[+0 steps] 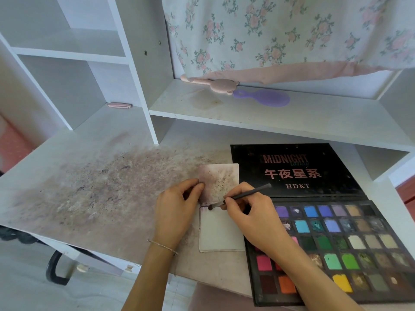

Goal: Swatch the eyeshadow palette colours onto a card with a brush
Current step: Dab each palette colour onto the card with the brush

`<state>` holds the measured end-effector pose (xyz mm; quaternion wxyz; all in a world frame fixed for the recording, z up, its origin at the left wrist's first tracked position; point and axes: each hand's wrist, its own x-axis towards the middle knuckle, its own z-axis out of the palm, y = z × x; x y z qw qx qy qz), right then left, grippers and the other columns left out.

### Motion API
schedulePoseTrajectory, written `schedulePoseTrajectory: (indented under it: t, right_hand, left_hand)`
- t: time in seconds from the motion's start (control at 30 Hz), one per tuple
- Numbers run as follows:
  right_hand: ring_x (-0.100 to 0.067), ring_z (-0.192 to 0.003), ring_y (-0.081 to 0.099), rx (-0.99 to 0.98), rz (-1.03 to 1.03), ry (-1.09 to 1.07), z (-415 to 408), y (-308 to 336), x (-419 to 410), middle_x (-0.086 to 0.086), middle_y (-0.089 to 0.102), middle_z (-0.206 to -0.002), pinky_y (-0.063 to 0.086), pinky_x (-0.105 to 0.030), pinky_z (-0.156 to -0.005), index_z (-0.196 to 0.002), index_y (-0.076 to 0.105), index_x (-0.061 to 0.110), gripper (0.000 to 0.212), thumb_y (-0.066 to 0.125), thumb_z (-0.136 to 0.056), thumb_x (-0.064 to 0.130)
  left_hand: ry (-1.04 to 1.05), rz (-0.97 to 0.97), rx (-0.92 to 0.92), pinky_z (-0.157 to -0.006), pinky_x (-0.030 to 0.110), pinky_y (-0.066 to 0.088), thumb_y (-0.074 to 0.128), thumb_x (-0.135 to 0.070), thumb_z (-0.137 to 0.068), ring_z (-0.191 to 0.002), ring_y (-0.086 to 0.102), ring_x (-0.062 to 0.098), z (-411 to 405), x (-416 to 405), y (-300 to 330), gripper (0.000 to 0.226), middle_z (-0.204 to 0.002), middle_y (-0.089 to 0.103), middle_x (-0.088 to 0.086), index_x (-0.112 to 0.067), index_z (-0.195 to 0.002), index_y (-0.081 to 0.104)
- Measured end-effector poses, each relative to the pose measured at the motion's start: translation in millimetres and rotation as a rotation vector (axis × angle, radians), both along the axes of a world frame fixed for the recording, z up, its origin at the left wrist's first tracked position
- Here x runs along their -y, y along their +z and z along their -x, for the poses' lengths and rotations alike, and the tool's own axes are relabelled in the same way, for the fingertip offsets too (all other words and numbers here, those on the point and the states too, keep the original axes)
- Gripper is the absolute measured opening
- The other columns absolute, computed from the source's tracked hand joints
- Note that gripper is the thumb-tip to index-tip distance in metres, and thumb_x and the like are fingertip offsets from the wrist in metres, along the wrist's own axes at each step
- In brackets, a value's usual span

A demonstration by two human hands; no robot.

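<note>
Left hand (177, 207) pinches the lower-left edge of the stained card (219, 182), holding it on the desk (89, 187). Just below lies the white card (221, 230), brush (238, 197) tip touching its top-left corner. Right hand (251, 217) grips the brush handle, resting across the white card's right side. Open eyeshadow palette (336, 243) lies rightmost, touching that card.

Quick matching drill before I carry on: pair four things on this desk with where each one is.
Things:
1. brush
2. stained card
3. purple hairbrush
4. palette

Places:
A. on the shelf above the desk
B. pinched at its edge by the left hand
C. open on the desk, right of the cards
D. held in the right hand, tip on the white card

Pairs: 1-D, 2-B, 3-A, 4-C
</note>
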<state>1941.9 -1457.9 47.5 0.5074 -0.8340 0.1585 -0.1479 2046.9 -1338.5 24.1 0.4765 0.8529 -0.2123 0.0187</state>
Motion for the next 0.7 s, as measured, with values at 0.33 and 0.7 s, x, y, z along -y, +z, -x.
schedulePoseTrajectory:
  t: [0.33,0.7]
  right_hand:
    - [-0.017,-0.067,0.057,-0.013,0.003,0.006,0.2,-0.3,0.4,-0.005,0.066,-0.077,0.048,-0.024,-0.058,-0.078,0.054,0.023,0.011,0.056,-0.085,0.014]
    - [-0.013,-0.067,0.059,-0.007,0.017,0.009,-0.2,0.4,0.2,-0.002,0.066,-0.076,0.048,-0.02,-0.058,-0.077,0.053,0.026,0.015,0.055,-0.085,0.014]
  left_hand:
    - [-0.009,0.015,-0.008,-0.069,0.017,0.046,0.064,-0.024,-0.082,-0.072,0.059,0.003,-0.7,0.1,0.0,0.014,-0.075,0.06,-0.023,-0.022,-0.092,0.073]
    - [-0.016,0.028,-0.001,-0.071,0.024,0.048,0.064,-0.023,-0.082,-0.073,0.061,0.006,-1.0,0.6,-0.4,0.014,-0.076,0.061,-0.02,-0.02,-0.093,0.073]
